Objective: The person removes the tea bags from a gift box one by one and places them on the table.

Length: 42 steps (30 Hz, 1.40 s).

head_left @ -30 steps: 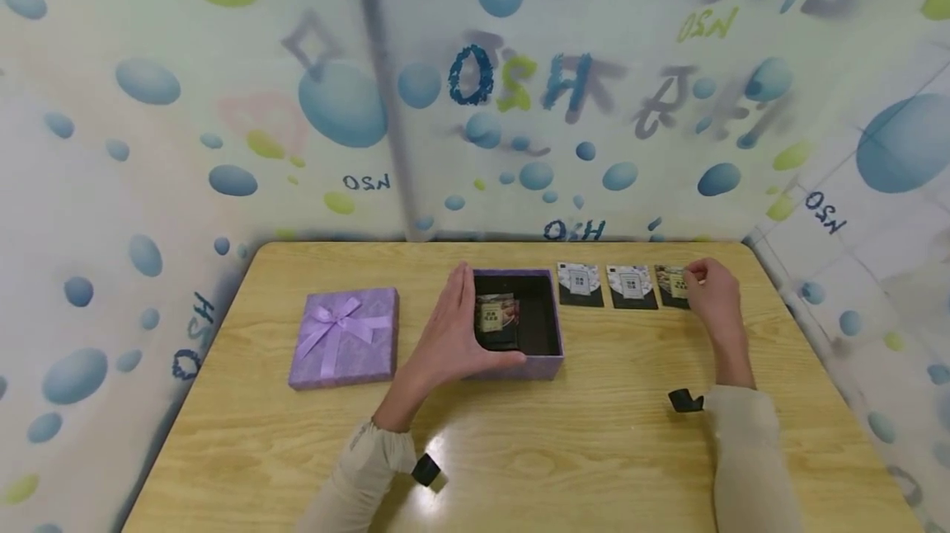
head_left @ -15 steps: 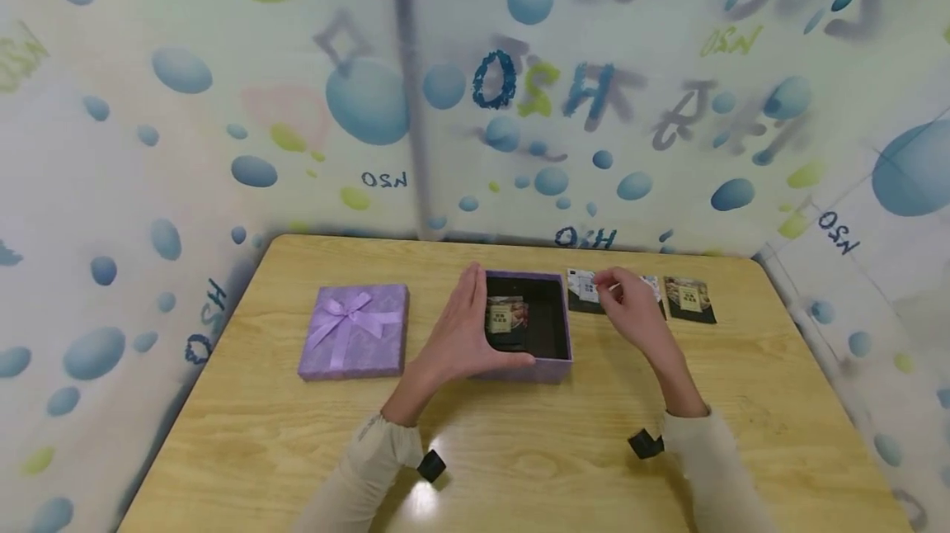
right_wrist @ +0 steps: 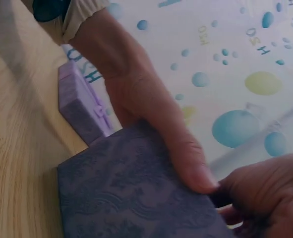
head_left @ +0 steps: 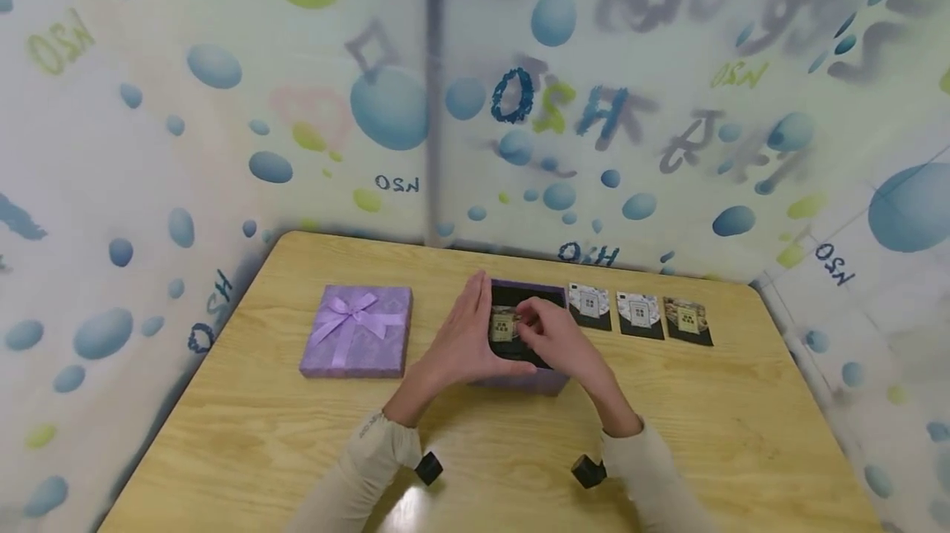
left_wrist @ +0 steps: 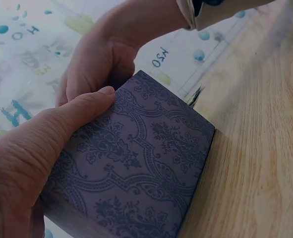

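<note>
box, lid, packets on table

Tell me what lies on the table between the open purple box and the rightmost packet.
In the head view, the left packet and middle packet, both white-topped, lie between the box and rightmost packet.

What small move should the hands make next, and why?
Perhaps the right hand should pinch the small flat black packet with a gold label and lift it from the purple patterned box: that hand reaches in beside it, the left hand rests against the box, and three similar flat square packets lie in a row alongside.
</note>
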### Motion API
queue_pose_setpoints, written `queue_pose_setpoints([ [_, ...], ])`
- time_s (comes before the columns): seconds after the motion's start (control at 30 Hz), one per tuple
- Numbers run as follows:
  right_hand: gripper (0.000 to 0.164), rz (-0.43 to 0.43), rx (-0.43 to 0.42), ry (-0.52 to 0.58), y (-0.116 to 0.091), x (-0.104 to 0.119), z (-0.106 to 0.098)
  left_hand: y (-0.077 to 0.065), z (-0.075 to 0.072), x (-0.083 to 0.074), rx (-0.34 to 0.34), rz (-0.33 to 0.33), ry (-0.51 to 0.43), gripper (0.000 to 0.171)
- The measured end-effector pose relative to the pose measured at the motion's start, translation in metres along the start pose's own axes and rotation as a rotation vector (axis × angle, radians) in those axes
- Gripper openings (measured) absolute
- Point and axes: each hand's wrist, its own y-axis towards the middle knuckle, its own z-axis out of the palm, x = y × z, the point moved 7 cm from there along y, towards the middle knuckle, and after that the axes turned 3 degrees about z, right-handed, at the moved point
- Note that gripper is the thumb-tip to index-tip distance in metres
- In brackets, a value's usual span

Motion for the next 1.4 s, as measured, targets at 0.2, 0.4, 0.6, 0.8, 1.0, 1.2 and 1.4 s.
queue_pose_setpoints([
  [0.2,0.036,0.199,0.016,-0.227,0.014,-0.012,0.022,0.002,0.004,0.003,0.022,0.016,0.012,0.154],
  [0.4,0.027,0.293,0.137,-0.235,0.017,-0.019,0.035,0.000,0.002,0.005,0.028,-0.001,0.005,0.154],
  [0.6,0.029,0.298,0.199,-0.241,0.019,-0.020,0.036,0.002,0.002,0.005,0.026,0.005,-0.003,0.155],
  [0.8,0.034,0.342,0.209,-0.261,0.019,-0.022,0.039,0.002,0.001,0.004,0.025,0.013,0.012,0.157],
  [1.0,0.032,0.339,0.215,-0.258,0.018,-0.022,0.038,0.003,0.001,0.004,0.025,0.011,0.012,0.156],
  [1.2,0.031,0.350,0.249,-0.248,0.018,-0.022,0.039,0.003,0.002,0.004,0.029,0.009,0.006,0.155],
  [1.4,0.031,0.362,0.272,-0.244,0.018,-0.023,0.041,0.002,0.001,0.004,0.028,0.010,0.012,0.154],
])
